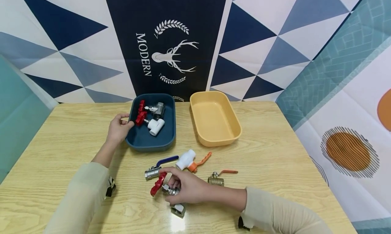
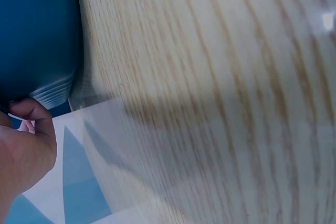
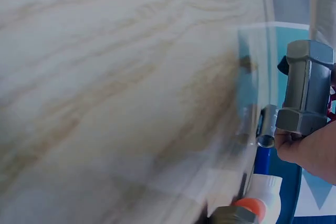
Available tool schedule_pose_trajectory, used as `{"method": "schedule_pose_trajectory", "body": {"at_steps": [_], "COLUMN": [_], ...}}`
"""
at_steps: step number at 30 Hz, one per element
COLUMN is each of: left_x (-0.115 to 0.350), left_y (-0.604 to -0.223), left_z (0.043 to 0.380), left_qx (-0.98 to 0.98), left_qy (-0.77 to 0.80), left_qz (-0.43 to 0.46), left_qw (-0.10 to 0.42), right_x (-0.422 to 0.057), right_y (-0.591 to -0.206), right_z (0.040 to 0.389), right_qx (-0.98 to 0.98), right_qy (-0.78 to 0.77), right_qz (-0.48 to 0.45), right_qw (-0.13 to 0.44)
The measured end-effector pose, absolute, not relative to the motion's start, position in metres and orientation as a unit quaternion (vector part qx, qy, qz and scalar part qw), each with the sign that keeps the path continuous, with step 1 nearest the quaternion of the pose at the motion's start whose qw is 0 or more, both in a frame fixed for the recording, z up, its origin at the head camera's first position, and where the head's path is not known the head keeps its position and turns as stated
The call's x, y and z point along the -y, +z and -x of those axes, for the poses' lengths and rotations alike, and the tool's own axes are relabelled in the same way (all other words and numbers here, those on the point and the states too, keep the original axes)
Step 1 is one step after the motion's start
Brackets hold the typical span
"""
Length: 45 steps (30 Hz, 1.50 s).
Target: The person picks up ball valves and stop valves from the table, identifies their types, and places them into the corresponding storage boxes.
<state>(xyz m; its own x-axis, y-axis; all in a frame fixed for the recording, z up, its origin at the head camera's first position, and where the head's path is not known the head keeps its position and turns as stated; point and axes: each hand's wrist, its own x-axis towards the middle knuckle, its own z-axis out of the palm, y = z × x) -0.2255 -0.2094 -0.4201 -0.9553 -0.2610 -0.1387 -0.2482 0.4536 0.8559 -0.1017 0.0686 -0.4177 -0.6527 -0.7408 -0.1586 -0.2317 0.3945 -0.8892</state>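
Observation:
My left hand (image 1: pixel 118 129) pinches the left rim of the dark blue bin (image 1: pixel 151 144), thumb on top. Inside the bin lie a metal valve (image 1: pixel 157 110) and a white plastic valve (image 1: pixel 156 126), each with a red handwheel. With the fingers of my right hand (image 1: pixel 195 187) I hold another metal valve (image 1: pixel 178 211) by its middle, over the front of the table. Its red handwheel (image 1: pixel 158 184) points left, and the hand covers part of its body. The right wrist view shows the hexagonal ends of this valve body (image 3: pixel 304 87).
Between the bin and my right hand lie a blue-lever ball valve (image 1: pixel 152 173) and a white ball valve (image 1: pixel 185 159) with an orange lever. A brass ball valve (image 1: pixel 216 180) with a red lever is above my right wrist. A yellow bin (image 1: pixel 217 142) stands right of the blue one.

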Motion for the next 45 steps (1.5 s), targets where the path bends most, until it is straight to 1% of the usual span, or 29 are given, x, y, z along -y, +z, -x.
{"method": "schedule_pose_trajectory", "body": {"at_steps": [6, 16, 24, 33, 45], "left_x": [0.209, 0.207, 0.208, 0.209, 0.210], "left_y": [-0.420, -0.421, -0.422, -0.421, -0.422], "left_z": [0.228, 0.227, 0.225, 0.225, 0.225], "left_qx": [0.852, 0.849, 0.848, 0.848, 0.848], "left_qy": [-0.503, -0.507, -0.509, -0.509, -0.511], "left_qz": [-0.147, -0.151, -0.147, -0.145, -0.141], "left_qw": [0.013, 0.014, 0.009, 0.013, 0.014], "right_x": [-0.069, -0.071, -0.074, -0.075, -0.074], "right_y": [-0.409, -0.400, -0.393, -0.383, -0.375], "right_z": [0.107, 0.116, 0.122, 0.132, 0.138], "right_qx": [-0.775, -0.784, -0.796, -0.805, -0.804], "right_qy": [-0.479, -0.477, -0.461, -0.450, -0.463], "right_qz": [0.283, 0.275, 0.262, 0.279, 0.260], "right_qw": [0.299, 0.287, 0.292, 0.267, 0.269]}}
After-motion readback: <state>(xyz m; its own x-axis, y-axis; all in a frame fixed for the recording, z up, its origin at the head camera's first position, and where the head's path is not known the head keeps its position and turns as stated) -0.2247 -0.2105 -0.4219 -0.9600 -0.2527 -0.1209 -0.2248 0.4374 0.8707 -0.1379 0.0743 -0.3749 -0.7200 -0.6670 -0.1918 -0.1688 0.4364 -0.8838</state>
